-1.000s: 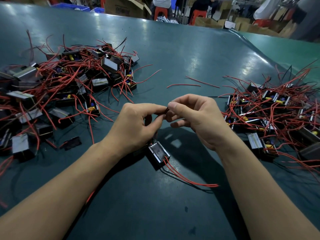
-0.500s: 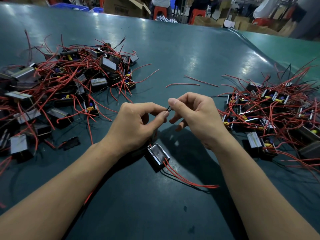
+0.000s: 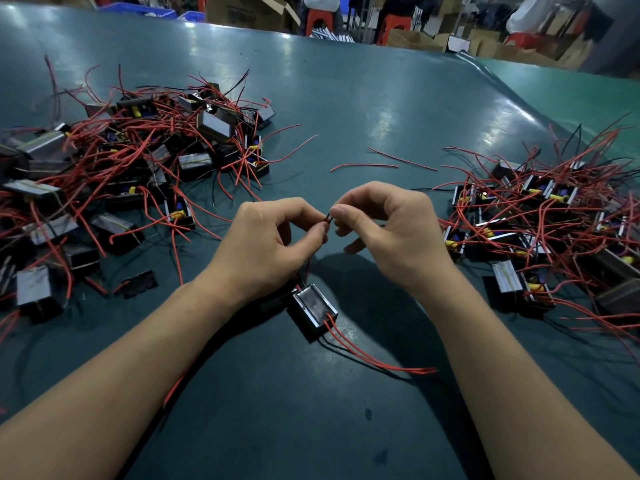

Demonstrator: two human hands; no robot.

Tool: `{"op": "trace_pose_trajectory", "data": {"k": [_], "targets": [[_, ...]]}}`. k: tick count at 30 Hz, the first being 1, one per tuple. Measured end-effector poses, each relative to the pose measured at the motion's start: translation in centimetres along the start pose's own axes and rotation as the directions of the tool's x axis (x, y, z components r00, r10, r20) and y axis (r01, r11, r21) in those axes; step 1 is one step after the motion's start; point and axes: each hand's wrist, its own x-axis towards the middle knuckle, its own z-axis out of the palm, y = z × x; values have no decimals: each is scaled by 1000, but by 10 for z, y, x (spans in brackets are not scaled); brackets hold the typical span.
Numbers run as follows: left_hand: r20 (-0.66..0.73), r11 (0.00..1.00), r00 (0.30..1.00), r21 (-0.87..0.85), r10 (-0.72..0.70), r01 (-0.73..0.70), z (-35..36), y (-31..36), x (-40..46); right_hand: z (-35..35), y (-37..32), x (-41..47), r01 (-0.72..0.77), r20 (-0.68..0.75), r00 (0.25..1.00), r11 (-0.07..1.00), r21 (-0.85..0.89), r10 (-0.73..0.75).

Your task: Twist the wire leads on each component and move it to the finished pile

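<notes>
a small black component [image 3: 314,311] with a silvery top lies on the teal table [image 3: 346,109], near the middle, just below the two hands. two red leads [image 3: 374,358] trail from it toward the right across bare table, ending short of the right forearm. other leads rise from it to the hands, which meet above it: the left hand [image 3: 266,247] and right hand [image 3: 394,230] each pinch a short stretch of lead [image 3: 327,219] between thumb and forefinger, fingertips almost touching, other fingers curled. both forearms reach in from the lower corners. to the left sits a tangled pile of components [image 3: 114,174], to the right another pile [image 3: 540,223]; both are well apart from the hands. two loose red wires [image 3: 381,162] lie beyond the hands. the table's far edge runs along the top, with boxes and stools behind.
</notes>
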Motion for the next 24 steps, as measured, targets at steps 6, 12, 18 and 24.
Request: {"op": "trace_pose_trajectory", "data": {"k": [6,12,18,24], "targets": [[6,1000,1000,12,9,-9,-1,3,0,1,-1,0,266,-39,959,936,-231,-282],[26,996,996,-15,84,-84,-1,2,-1,-5,-2,2,39,3,999,999,25,-39],[-11,991,991,-4,130,-131,1,-1,-1,-9,-3,4,-270,98,962,942,197,256],[22,980,980,18,196,-196,0,1,-1,-3,-4,3,-350,148,934,918,184,326]]}}
